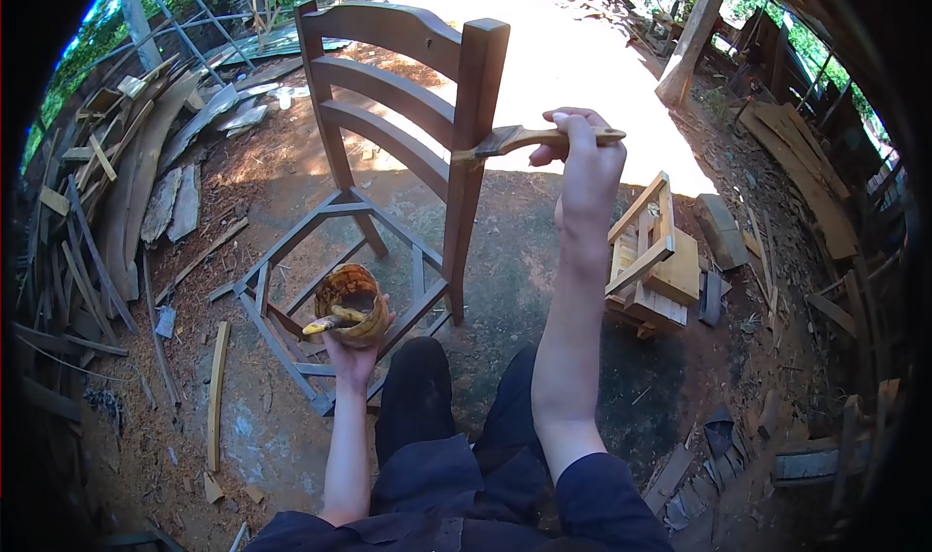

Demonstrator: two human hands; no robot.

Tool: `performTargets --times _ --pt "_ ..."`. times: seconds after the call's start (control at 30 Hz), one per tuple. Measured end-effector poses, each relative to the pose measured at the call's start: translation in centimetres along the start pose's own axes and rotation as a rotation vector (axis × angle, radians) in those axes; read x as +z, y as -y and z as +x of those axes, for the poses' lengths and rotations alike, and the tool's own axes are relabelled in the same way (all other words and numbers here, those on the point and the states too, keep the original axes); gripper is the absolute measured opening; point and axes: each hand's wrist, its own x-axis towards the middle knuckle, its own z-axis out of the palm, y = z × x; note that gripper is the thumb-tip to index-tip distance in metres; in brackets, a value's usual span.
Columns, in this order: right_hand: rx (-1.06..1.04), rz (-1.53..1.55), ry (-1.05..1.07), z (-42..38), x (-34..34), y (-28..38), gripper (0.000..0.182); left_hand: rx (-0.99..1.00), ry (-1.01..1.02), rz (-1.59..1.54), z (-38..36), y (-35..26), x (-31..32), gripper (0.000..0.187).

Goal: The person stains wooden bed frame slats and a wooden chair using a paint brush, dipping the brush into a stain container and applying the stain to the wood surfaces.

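A wooden chair frame [474, 96] with a slatted back and an open seat stands in front of me, coated dark brown. My right hand [582, 149] grips a paintbrush [522, 138] by its handle. The bristles touch the chair's right back post. Below the backrest, my left hand [351, 353] holds up a stained pot [361, 331] over the seat frame. Dark liquid shows inside the pot, and a yellowish stick-like piece rests across its rim. The fingers behind the pot are partly hidden.
A small unpainted wooden piece of furniture [670, 270] stands to the right. Stacked planks [136, 202] lie along the left, with more boards [801, 164] at the right. A loose wood strip [218, 397] lies on the ground near my left arm. A post [694, 37] rises at back right.
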Motion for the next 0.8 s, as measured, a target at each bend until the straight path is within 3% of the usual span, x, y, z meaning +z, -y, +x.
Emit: performTargets --times 0.07,0.13,0.3,0.33,0.8 --pt "-0.062 0.101 0.011 1.5 0.0 1.6 0.024 0.01 -0.007 0.042 -0.1 0.0 0.1 0.1" --pt "-0.133 0.212 0.032 2.8 -0.2 2.8 0.028 -0.029 0.061 -0.104 -0.1 0.0 0.2 0.084" --pt "-0.204 0.559 0.029 2.6 0.1 2.5 0.033 -0.007 0.048 -0.053 -0.5 0.1 0.6 0.086" --pt "-0.172 0.541 0.088 2.0 -0.2 1.2 0.035 -0.002 0.041 -0.045 -0.4 0.1 0.5 0.086" --pt "0.3 0.53 -0.107 -15.5 -4.6 -19.0 0.03 -0.001 0.085 -0.011 -0.3 0.1 0.5 0.085"
